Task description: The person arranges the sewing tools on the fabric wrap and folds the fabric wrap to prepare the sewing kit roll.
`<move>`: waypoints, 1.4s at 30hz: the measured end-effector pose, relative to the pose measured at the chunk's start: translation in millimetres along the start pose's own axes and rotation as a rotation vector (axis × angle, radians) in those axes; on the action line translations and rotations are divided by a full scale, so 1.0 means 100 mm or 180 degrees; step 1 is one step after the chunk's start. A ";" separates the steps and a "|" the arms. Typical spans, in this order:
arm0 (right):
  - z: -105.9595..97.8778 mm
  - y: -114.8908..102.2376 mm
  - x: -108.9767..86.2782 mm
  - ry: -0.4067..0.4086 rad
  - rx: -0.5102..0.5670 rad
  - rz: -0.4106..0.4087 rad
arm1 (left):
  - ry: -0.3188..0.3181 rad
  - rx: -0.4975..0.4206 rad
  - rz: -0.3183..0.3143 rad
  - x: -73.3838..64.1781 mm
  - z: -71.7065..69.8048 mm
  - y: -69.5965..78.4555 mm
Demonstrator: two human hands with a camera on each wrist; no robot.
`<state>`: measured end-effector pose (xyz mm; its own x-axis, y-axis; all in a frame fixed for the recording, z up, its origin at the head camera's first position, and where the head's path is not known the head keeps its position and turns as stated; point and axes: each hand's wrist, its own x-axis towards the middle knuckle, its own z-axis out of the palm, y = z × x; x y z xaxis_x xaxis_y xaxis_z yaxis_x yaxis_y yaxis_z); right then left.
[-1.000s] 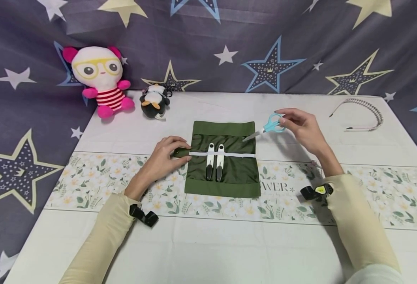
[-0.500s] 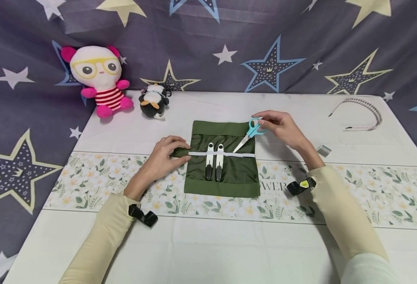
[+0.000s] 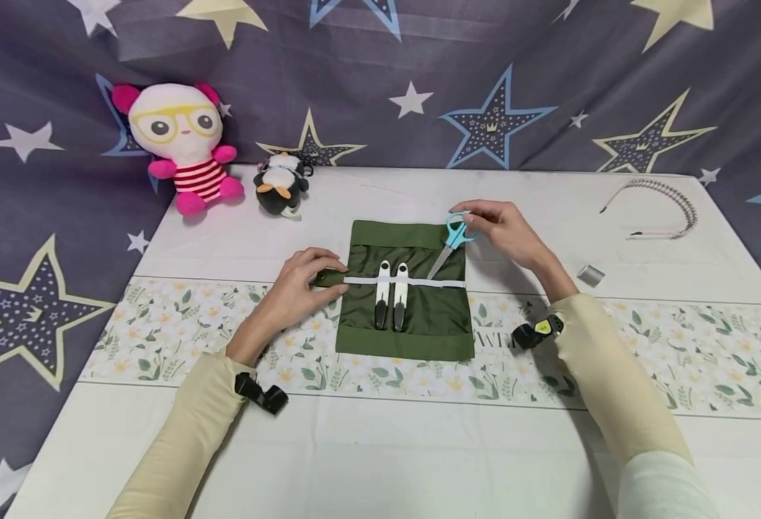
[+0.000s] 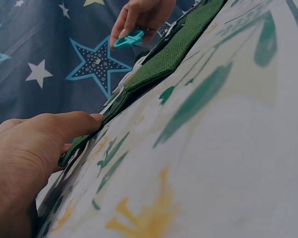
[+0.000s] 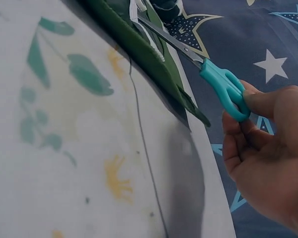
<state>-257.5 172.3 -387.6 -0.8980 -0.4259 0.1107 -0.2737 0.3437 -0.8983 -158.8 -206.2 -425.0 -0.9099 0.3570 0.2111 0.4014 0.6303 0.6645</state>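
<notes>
A dark green fabric organizer [image 3: 406, 347] lies flat, a white elastic band [image 3: 361, 280] across its middle. Under the band sit two slim white tools [image 3: 383, 294] with black tips and ringed tops. My left hand [image 3: 305, 281] touches the organizer's left edge, thumb and fingers apart on either side of its small tab [image 4: 73, 150]. At the upper right, my right hand [image 3: 504, 229] pinches a turquoise handle of small scissors [image 3: 456, 233]. Their closed blades [image 5: 171, 40] slant down-left, the tip at the band. I cannot tell whether the tip is beneath it.
A pink-and-white plush toy [image 3: 189, 144] and a penguin plush [image 3: 281, 185] sit at the back left. Right of the organizer lies a small grey spool [image 3: 591, 274]; a headband [image 3: 662, 198] rests at the back right. A star-patterned curtain [image 3: 354, 86] hangs behind the table.
My right hand has carried the scissors leftward from beyond the organizer's right edge, bringing the blade tip to the band. The grey spool has come into sight. The left hand stays in place.
</notes>
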 end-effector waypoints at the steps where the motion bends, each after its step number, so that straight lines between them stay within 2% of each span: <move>1: 0.01 0.00 0.00 -0.0001 0.0012 0.0014 | -0.0004 -0.0002 -0.0006 0.00 0.00 0.00; 4: 0.03 0.00 0.00 -0.0030 0.0008 0.0020 | -0.0011 -0.0005 -0.0026 0.00 0.00 0.00; 15: 0.16 -0.11 0.05 -0.0438 -0.0232 -0.0091 | -0.0008 -0.0011 -0.0020 0.01 0.00 -0.03; 22: 0.25 -0.13 0.05 -0.0507 -0.0546 -0.0177 | 0.0001 -0.0019 -0.0015 0.01 0.01 -0.03; 32: 0.36 -0.15 0.03 -0.0720 -0.0630 -0.0211 | 0.0000 0.0004 -0.0018 0.01 0.01 -0.02; 42: 0.42 -0.18 -0.01 -0.0801 -0.0717 -0.0141 | 0.0039 0.0012 0.0018 0.01 0.02 -0.02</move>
<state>-237.3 131.8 -389.6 -0.7779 -0.6282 0.0139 -0.4051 0.4845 -0.7754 -160.5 -205.9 -427.7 -0.9089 0.3520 0.2237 0.4070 0.6309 0.6605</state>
